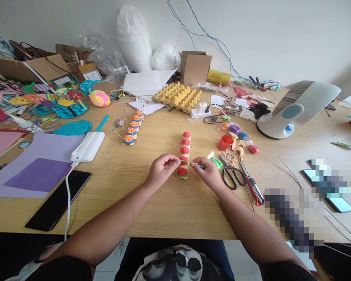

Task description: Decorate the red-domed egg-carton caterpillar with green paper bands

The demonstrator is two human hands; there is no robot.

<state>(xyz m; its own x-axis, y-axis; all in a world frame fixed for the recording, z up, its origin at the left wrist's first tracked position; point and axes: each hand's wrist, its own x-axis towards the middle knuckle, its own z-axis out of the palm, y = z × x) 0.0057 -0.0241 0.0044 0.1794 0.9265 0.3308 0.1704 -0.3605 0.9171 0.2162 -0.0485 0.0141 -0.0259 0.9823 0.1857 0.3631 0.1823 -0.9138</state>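
Note:
Both of my hands pinch a thin green strand (186,161), which looks like rolled modelling clay, stretched between them. My left hand (165,168) grips its left end and my right hand (205,169) its right end. The strand crosses an egg-carton strip (185,143) with several cups, lying lengthwise in front of me, at the second-nearest cup. Each cup has a red cap (182,171) on top, and the nearest one carries a green band along its lower edge. Whether the strand touches the cup I cannot tell. Something small and blue shows by my right fingers.
Black-handled scissors (232,171) and a red box cutter (252,183) lie right of my right hand, near a red cup (225,143) and clay packets. A decorated egg-carton strip (133,128), a power bank (88,146) and a phone (58,201) are leftward. A fan (295,109) stands right.

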